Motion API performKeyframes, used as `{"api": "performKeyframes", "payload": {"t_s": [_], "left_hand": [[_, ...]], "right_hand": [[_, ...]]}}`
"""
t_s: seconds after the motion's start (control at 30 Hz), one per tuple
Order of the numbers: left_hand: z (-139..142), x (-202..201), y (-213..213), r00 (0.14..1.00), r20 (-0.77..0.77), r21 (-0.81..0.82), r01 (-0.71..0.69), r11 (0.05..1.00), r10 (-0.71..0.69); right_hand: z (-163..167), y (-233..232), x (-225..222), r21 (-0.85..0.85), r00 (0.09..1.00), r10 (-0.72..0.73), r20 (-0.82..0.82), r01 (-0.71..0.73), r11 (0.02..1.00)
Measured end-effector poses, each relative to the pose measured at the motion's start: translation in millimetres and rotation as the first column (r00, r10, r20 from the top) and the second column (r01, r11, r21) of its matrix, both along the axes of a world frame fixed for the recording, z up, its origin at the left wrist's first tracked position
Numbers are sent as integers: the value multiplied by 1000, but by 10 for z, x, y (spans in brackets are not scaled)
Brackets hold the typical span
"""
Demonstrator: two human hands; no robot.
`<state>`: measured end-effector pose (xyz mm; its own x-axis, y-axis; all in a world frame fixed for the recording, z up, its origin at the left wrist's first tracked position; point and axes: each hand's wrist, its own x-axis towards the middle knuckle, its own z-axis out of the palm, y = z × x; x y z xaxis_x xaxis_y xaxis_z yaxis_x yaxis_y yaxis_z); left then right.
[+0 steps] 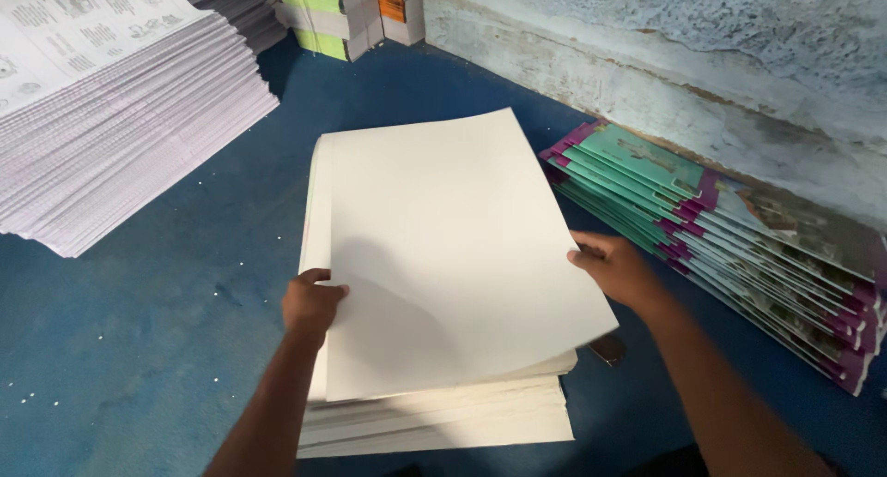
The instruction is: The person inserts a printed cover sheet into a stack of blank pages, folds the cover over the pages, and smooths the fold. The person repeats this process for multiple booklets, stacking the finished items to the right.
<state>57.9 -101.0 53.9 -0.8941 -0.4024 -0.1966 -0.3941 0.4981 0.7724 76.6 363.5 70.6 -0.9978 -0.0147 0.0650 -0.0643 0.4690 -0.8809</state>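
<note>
Two hands on one blank top sheet (443,246): left hand (312,303) pinches its near-left edge, right hand (617,269) grips the right edge, fingers closed on paper. Sheet half-lifted off the white stack (434,417) mid-bench; stack beneath untouched. Green-and-purple booklets (721,237) along the right edge.
</note>
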Motion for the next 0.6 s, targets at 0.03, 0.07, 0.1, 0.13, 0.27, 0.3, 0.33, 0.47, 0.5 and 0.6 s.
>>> {"api": "performKeyframes", "payload": {"t_s": [0.03,0.07,0.1,0.13,0.27,0.3,0.33,0.47,0.5,0.6], "left_hand": [[32,9,39,1000,15,-54,22,998,-21],[69,23,78,999,30,-105,45,993,-42],[104,30,106,997,58,-124,51,991,-44],[141,38,131,995,88,-143,58,988,-46],[234,68,254,984,160,-201,108,974,-76],[239,67,307,982,162,-210,129,969,-95],[242,60,366,980,164,-219,150,964,-115],[250,67,518,977,151,-294,189,937,-150],[257,55,558,974,158,-304,204,931,-162],[293,63,661,967,172,-328,237,914,-189]], "right_hand": [[46,-9,27,-19,1000,13,-1,-13,1000],[113,-28,67,-36,1000,25,-4,-25,999],[180,-64,94,-44,998,47,-39,-48,998],[254,-104,121,-50,995,69,-72,-72,996],[550,-274,255,-55,1000,-10,11,10,998],[611,-303,278,-37,999,-39,22,40,998],[666,-327,300,-19,997,-69,33,70,997],[810,-379,369,-15,998,-55,-36,54,998],[831,-379,361,7,995,-21,-101,22,1000],[855,-385,362,46,986,2,-168,5,999]]}}
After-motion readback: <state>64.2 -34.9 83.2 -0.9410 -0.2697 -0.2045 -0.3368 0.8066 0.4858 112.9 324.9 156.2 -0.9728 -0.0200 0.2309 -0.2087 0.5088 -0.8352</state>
